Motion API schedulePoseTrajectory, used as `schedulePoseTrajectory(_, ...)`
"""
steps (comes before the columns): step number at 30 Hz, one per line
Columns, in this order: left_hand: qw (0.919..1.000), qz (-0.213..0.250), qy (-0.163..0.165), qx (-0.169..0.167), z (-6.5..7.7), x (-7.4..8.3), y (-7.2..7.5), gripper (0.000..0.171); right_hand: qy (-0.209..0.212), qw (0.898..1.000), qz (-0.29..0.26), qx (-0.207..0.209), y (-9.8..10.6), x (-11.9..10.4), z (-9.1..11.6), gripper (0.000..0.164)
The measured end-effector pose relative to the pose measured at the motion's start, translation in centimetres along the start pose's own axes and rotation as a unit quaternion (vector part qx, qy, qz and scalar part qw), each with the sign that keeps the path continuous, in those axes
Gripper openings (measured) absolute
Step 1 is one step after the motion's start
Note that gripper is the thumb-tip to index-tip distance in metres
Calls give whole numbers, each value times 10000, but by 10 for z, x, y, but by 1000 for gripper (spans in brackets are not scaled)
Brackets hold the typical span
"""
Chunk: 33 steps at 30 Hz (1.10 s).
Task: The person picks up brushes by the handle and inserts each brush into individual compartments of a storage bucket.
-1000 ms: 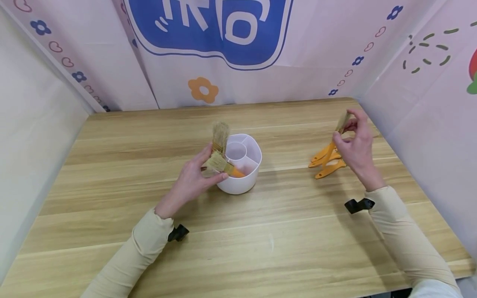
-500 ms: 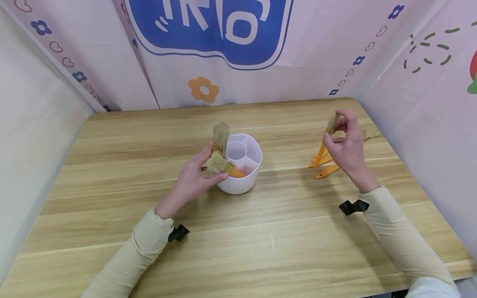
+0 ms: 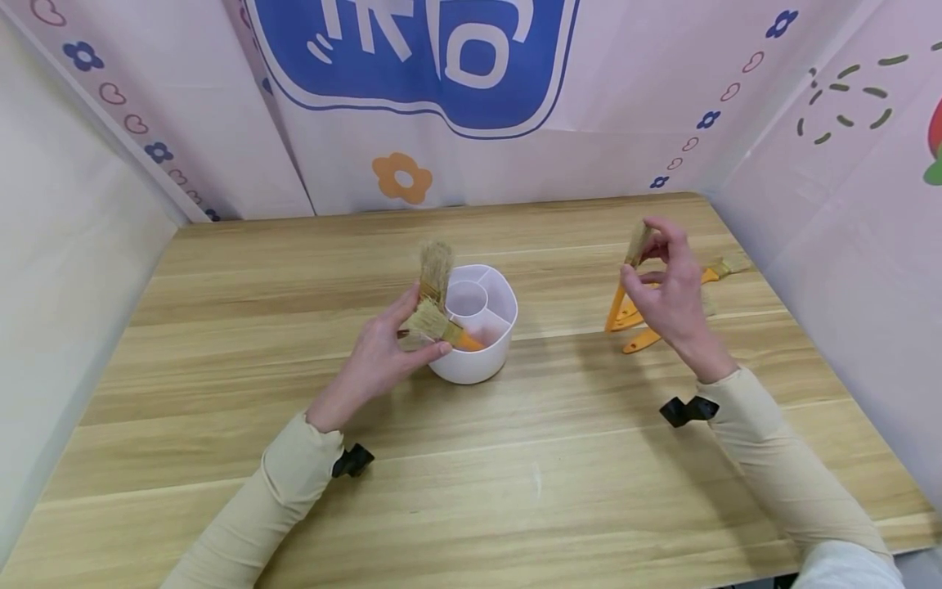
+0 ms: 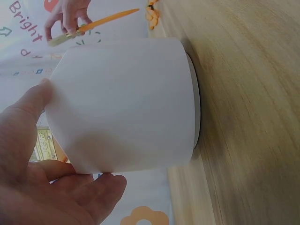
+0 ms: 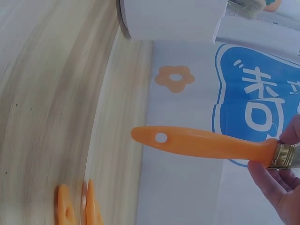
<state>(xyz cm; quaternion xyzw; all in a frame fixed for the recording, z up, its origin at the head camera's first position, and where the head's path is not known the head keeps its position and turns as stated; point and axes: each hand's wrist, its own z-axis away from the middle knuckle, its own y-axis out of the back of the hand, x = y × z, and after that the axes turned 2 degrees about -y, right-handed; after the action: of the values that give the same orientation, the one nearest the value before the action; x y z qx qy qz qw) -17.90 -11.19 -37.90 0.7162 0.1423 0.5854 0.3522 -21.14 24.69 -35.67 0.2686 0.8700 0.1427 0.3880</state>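
Observation:
My left hand (image 3: pixel 371 356) holds the near left side of a white round organizer (image 3: pixel 482 368) with divided compartments; the left wrist view shows thumb and fingers spread along its wall (image 4: pixel 126 103). Two paintbrushes stand handle down in it, one with upright bristles (image 3: pixel 436 266) and one leaning with pale bristles (image 3: pixel 425 317). To the right, my right hand (image 3: pixel 673 290) pinches another paintbrush (image 5: pixel 201 142) by its metal ferrule and bristle end. Its orange handle points down, above the table in the right wrist view.
Beneath and behind the right hand lie several orange-handled paintbrushes (image 3: pixel 642 339) on the wooden table (image 3: pixel 471 491). One brush's bristles (image 3: pixel 730 263) reach toward the table's right edge. Printed wall sheets (image 3: pixel 589 164) enclose the back and sides.
The right hand has moved left with its paintbrush, away from the table's right edge, uncovering bristles of a brush lying behind it. The left hand and organizer have stayed in place.

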Motion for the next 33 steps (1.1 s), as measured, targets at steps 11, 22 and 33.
schedulePoseTrajectory(11,10000,-8,-38,70,0,0,0,94,363,9993,-61,-114,-10,-8,-2,58)
schedulePoseTrajectory(22,10000,38,12,-15,0,1,0,93,562,9971,-432,-274,-22,-19,-2,60)
schedulePoseTrajectory(33,10000,70,-11,-8,0,0,0,94,716,9943,-660,-442,-34,-31,-2,58)
